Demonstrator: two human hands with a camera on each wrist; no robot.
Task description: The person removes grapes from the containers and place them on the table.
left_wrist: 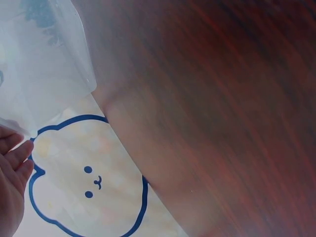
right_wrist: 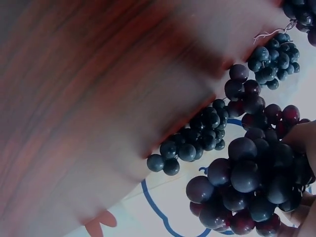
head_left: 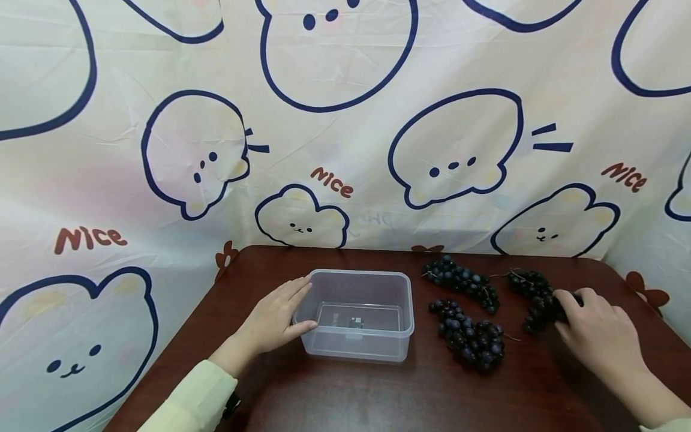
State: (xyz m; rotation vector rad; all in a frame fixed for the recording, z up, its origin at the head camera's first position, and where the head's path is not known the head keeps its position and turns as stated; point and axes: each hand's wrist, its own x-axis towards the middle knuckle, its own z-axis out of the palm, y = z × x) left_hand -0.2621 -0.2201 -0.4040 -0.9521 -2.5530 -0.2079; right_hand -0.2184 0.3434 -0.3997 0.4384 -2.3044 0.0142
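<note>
A clear plastic box (head_left: pixel 353 348) without a lid stands mid-table. My left hand (head_left: pixel 278 315) rests against its left side, fingers fairly straight and thumb near the front corner. In the left wrist view that hand (left_wrist: pixel 12 177) shows at the left edge, beside the box wall (left_wrist: pixel 44 74). On the right, my right hand (head_left: pixel 601 330) grips a bunch of dark grapes (right_wrist: pixel 242 182) with curled fingers; the palm is hidden. Another bunch of grapes (head_left: pixel 526 281) lies just behind the held one.
Between the box and my right hand lie two more bunches, a rear bunch of grapes (head_left: pixel 461 281) and a front bunch of grapes (head_left: pixel 472 336). Everything stands on a dark red-brown wooden table (head_left: pixel 345 396). A cartoon-printed cloth (head_left: pixel 367 150) hangs behind and around the table.
</note>
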